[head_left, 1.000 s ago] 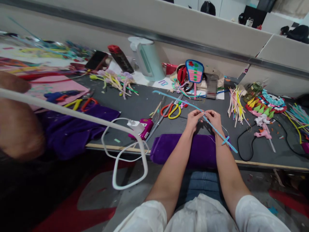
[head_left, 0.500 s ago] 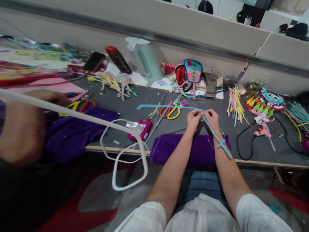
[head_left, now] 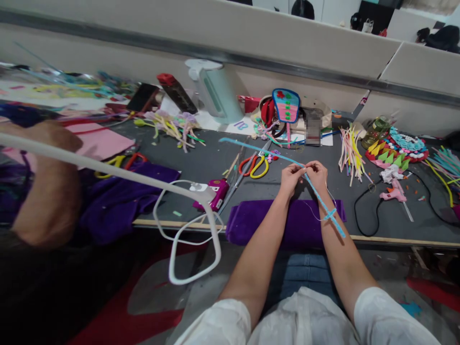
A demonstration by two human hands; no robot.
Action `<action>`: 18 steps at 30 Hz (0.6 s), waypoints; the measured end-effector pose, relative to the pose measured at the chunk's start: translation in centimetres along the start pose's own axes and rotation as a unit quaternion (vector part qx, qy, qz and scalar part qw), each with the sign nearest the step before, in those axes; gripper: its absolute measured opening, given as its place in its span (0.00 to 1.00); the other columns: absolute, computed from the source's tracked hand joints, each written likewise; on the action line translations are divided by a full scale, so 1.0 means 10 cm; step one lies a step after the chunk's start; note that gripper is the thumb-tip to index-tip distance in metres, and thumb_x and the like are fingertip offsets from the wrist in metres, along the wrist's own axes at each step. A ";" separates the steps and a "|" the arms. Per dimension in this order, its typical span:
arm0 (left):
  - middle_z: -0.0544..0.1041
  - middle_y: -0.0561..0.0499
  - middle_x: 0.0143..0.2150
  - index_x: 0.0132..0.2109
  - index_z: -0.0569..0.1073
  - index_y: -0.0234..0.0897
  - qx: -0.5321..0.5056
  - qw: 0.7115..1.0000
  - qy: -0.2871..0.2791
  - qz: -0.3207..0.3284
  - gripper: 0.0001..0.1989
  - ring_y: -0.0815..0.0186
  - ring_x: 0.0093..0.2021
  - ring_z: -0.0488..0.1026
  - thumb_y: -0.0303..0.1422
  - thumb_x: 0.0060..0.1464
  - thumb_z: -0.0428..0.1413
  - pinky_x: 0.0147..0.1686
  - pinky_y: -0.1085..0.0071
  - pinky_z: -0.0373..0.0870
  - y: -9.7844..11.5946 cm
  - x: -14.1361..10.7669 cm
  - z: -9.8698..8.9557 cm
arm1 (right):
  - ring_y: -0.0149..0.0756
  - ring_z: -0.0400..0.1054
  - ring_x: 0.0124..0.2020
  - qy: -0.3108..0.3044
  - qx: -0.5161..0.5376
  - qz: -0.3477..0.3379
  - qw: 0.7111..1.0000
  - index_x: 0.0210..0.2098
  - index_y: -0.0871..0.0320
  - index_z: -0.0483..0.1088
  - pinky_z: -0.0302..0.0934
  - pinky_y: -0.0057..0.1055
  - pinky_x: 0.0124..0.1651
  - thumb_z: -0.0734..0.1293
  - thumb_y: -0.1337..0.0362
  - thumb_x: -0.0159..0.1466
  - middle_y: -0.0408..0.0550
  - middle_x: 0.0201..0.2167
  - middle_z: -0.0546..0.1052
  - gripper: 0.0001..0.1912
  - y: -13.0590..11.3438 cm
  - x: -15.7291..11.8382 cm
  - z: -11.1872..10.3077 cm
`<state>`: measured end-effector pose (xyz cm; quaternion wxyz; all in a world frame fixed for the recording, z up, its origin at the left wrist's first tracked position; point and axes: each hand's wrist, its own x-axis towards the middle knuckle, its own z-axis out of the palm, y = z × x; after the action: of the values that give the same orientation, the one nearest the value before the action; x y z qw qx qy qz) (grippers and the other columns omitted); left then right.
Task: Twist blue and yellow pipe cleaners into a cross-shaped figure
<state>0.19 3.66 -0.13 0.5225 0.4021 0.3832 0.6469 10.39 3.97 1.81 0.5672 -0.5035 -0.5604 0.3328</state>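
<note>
Side by side above the table edge, my left hand and my right hand pinch a light blue pipe cleaner between fingers and thumbs. One long end reaches out to the upper left. The other part, which looks twisted, runs down over my right forearm and carries a short crosspiece near its end. A thin pale thread or wire loops beside my right wrist. Under my forearms lies a folded purple cloth. Scissors with red and yellow handles rest to the left of my hands.
A pink glue gun with a black cord lies at right, near bundled pipe cleaners. A magenta device, a kettle and a bottle stand left. A white curved tube crosses before another person's arm.
The long free end of the pipe cleaner has swung upward and a little right. My hands keep their pinch nearly in place. The other person's arm at left has shifted.
</note>
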 end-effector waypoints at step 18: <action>0.71 0.53 0.22 0.30 0.76 0.31 -0.012 1.000 0.002 -0.017 0.13 0.74 0.19 0.63 0.36 0.37 0.66 0.16 0.77 0.57 0.01 -0.03 0.03 | 0.30 0.62 0.22 -0.027 -0.008 -0.004 1.000 0.26 0.57 0.66 0.57 0.26 0.26 0.60 0.64 0.48 0.39 0.20 0.68 0.06 -0.02 0.02 -0.05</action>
<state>0.49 3.34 0.04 0.5380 0.3879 0.3831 0.6430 10.88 4.03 2.11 0.5490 -0.4970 -0.5801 0.3393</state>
